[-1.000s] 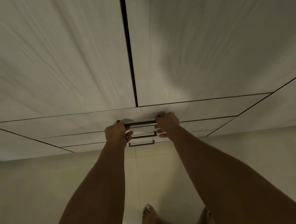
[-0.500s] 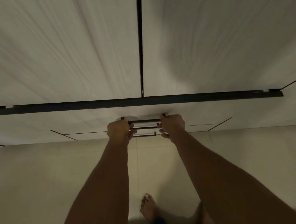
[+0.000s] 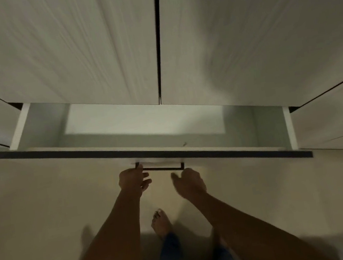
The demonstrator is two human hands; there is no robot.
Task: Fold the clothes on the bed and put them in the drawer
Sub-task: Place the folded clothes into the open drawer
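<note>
The drawer [image 3: 102,150] stands open across mid-frame. The left hand [image 3: 132,180] meets the left end of its handle [image 3: 161,169] (grip unclear); the right hand [image 3: 189,182] hangs released just below.

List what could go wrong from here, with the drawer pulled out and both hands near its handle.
1. The drawer front juts out above the bare foot; a step forward might knock a shin against its edge.
2. Only the left hand is at the handle, at its left end, while the right hand hangs clear of it; a further pull from there could skew the wide drawer.
</note>
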